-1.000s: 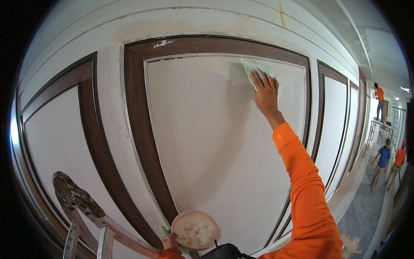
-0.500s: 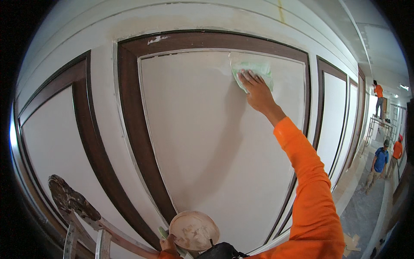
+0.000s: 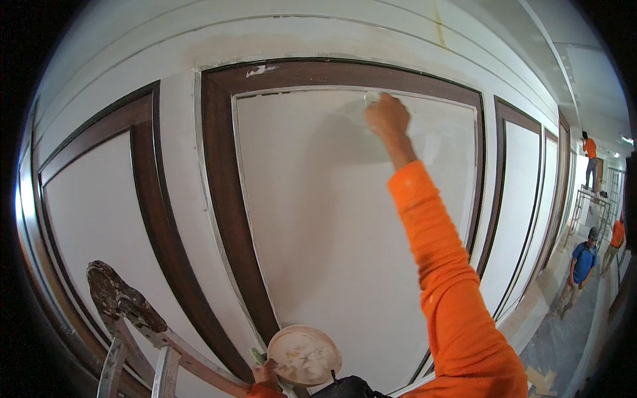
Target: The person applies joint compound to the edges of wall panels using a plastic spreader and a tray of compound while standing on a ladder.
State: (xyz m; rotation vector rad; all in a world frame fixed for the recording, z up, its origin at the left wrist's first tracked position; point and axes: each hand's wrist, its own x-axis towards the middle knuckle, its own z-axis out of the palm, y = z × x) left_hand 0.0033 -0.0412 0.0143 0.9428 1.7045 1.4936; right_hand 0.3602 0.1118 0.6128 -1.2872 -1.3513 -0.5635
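Observation:
My right hand [image 3: 388, 116] is closed on a pale translucent spreader [image 3: 370, 101], mostly hidden behind it, at the top of a white panel [image 3: 332, 232] inside a brown wooden frame [image 3: 222, 166]. My left hand [image 3: 264, 375] grips something green-handled [image 3: 259, 357] beside a round cream container [image 3: 304, 351] with pale paste in it, at the bottom centre. A metal ladder [image 3: 166, 371] with a stained top cap [image 3: 109, 288] stands at the lower left.
More framed panels [image 3: 521, 186] line the wall. Along the corridor at right are a person in blue [image 3: 582, 262], another in orange [image 3: 617, 235], and a person [image 3: 590, 152] standing on a scaffold [image 3: 590, 209]. Cardboard pieces [image 3: 541, 381] lie on the floor.
My right hand has turned with the spreader and moved slightly left and up, the wrist swinging left. The view has shifted slightly. The person in blue has come closer along the corridor.

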